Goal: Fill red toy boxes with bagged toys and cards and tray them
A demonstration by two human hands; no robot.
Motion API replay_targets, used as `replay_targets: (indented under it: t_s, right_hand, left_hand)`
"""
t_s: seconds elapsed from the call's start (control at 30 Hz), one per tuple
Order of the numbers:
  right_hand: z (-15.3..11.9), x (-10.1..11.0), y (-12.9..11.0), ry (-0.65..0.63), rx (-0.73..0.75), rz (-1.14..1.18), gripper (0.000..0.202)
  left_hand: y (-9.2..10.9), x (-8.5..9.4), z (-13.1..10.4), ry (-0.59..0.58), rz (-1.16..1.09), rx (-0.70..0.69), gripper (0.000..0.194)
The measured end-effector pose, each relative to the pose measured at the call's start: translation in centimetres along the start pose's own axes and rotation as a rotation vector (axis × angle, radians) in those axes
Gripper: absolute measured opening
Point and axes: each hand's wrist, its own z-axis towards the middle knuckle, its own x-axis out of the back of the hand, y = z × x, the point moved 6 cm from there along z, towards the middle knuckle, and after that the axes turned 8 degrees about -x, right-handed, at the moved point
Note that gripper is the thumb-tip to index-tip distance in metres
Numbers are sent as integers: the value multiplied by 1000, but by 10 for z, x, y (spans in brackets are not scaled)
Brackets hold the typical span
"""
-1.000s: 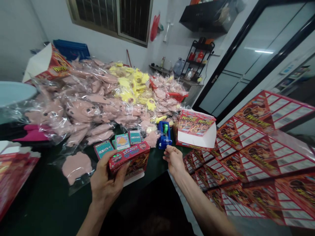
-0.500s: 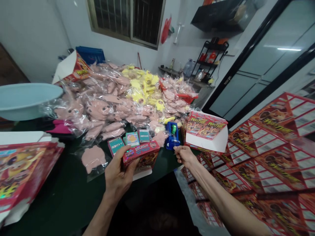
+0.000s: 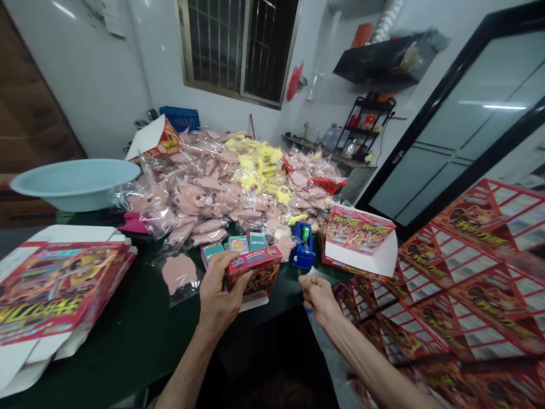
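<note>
My left hand [image 3: 223, 295] grips a small red printed box [image 3: 258, 270] from its left side, thumb across the near face. A white flap sticks out at the box's lower edge. Just in front of the blue tape dispenser [image 3: 303, 250], my right hand [image 3: 318, 294] is closed in a pinch on a short strip of clear tape [image 3: 300, 272]. A green roll sits in the dispenser. Teal-edged cards [image 3: 238, 244] lie behind the box. One pink bagged piece [image 3: 179, 274] lies flat left of my left hand.
Bagged pink plush pieces [image 3: 191, 199] and yellow ones [image 3: 255, 162] are heaped at the back. Flattened red cartons [image 3: 63, 284] lie at left by a pale blue basin [image 3: 80, 176]. An open display box [image 3: 361, 236] stands right of the dispenser; printed red boxes [image 3: 460, 272] are stacked at right.
My right hand has pulled back a little from the dispenser, towards me, with the tape in its fingers. The left hand still holds the box. The camera view has shifted.
</note>
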Motion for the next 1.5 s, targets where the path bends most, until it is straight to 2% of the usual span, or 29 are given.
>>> replay_targets:
  t_s: [0.07, 0.13, 0.23, 0.33, 0.4, 0.63, 0.73, 0.9, 1.1, 1.17, 1.27, 1.33, 1.4, 1.5]
  right_hand:
    - [-33, -11, -8, -115, 97, 43, 28]
    - [-64, -30, -23, -288, 221, 102, 31]
    - [-91, -62, -41, -481, 323, 200, 31]
    - [-92, -83, -45, -512, 296, 251, 32]
    - [-89, -88, -43, -486, 266, 254, 33]
    - [-86, -87, -43, -360, 199, 194, 38]
    - [-86, -88, -41, -341, 197, 181, 40]
    - [-82, -89, -32, -368, 147, 188, 43]
    - [-79, -90, -31, -462, 122, 213, 42]
    - [-75, -93, -17, -508, 27, 179, 40]
    - [-68, -97, 25, -556, -195, 46, 33]
    - [-63, -97, 51, -572, -285, -12, 27]
    - [-56, -90, 63, -559, -283, -14, 24]
    - [-46, -72, 56, -479, -183, 13, 27]
  left_hand:
    - [7, 1, 3, -24, 16, -26, 28]
    - [9, 1, 4, -40, 27, -27, 28]
    - [10, 1, 0, -44, 22, -22, 34]
    - [9, 0, -3, -53, 28, -33, 39]
    - [11, 1, -2, -59, 35, -53, 40]
    - [20, 2, 5, -95, -28, -149, 40]
    - [22, 0, 5, -181, 9, -201, 37]
    - [22, -7, 6, -459, 162, -267, 38]
    - [24, -8, 15, -507, 79, -249, 40]
    - [24, -9, 15, -515, 41, -235, 41]
    - [24, -8, 16, -538, 31, -200, 42]
    - [25, -6, 16, -572, 24, -154, 43]
    - [29, -4, 16, -597, -12, -129, 44]
    - [33, -3, 18, -543, -66, -114, 41]
